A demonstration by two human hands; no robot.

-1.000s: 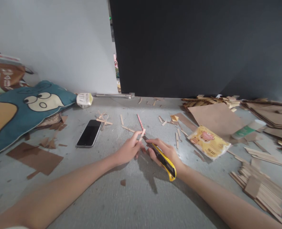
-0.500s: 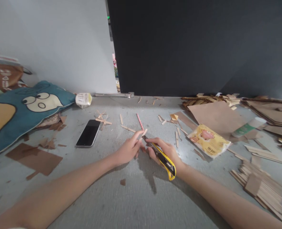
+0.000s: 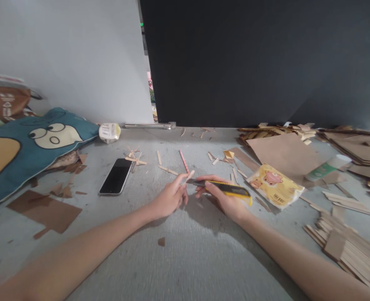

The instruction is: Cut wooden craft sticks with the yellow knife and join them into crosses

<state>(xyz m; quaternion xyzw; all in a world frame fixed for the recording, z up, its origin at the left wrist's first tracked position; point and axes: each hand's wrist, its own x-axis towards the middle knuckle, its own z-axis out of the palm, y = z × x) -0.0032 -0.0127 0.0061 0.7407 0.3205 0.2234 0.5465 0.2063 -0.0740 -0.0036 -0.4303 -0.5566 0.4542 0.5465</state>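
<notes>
My left hand (image 3: 171,195) pinches a short wooden craft stick (image 3: 189,175) whose rounded end sticks out past the fingertips. In my right hand (image 3: 224,196) is a yellow and black utility knife (image 3: 231,189), its handle lying almost level and pointing right. The knife's front end is close beside the stick; whether the blade touches it I cannot tell. Just beyond my left fingertips lies a thin red and white patterned stick (image 3: 183,161) on the grey table (image 3: 135,259). Cut stick pieces (image 3: 168,170) lie near it.
Left of my hands lie a phone (image 3: 116,176), brown card scraps (image 3: 44,210) and a teal cushion (image 3: 44,146). To the right are a yellow tissue packet (image 3: 274,186), a green and white tube (image 3: 329,167) and a pile of wooden sticks (image 3: 344,246). A black panel (image 3: 260,62) closes off the back.
The utility knife has swung from a steep slant towards me to nearly level, its rear end moving right and up. My right hand has turned with it. My left hand stays almost in place.
</notes>
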